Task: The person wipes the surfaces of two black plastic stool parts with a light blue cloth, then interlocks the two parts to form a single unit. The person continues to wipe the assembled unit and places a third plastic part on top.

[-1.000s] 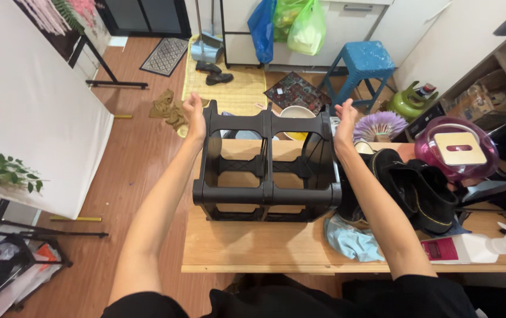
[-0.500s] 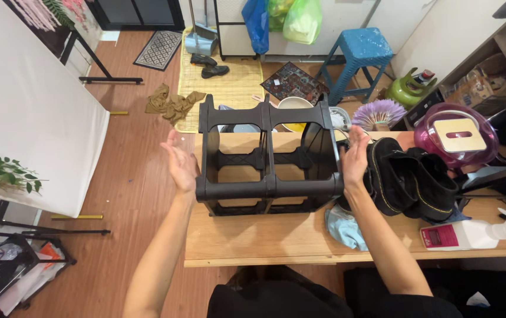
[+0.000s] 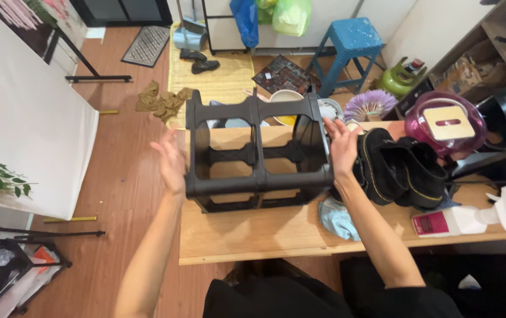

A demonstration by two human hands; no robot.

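- I see the black plastic rack (image 3: 257, 154) standing on the wooden table (image 3: 264, 232) at its left end, long axis running from 9 to 3 o'clock, its two open bays facing up at me.
- My left hand (image 3: 170, 160) is flat and open against the rack's 9 o'clock end, fingers spread, clamped on nothing.
- My right hand (image 3: 342, 147) presses open-palmed on the 3 o'clock end.
- Black boots (image 3: 400, 168) sit just beside at 3 o'clock; a blue cloth (image 3: 336, 217) lies at 5 o'clock.

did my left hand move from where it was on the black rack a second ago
Yes. The left hand has come down from the far top corner of the black rack to its near left side, closer to the wooden table's front edge.
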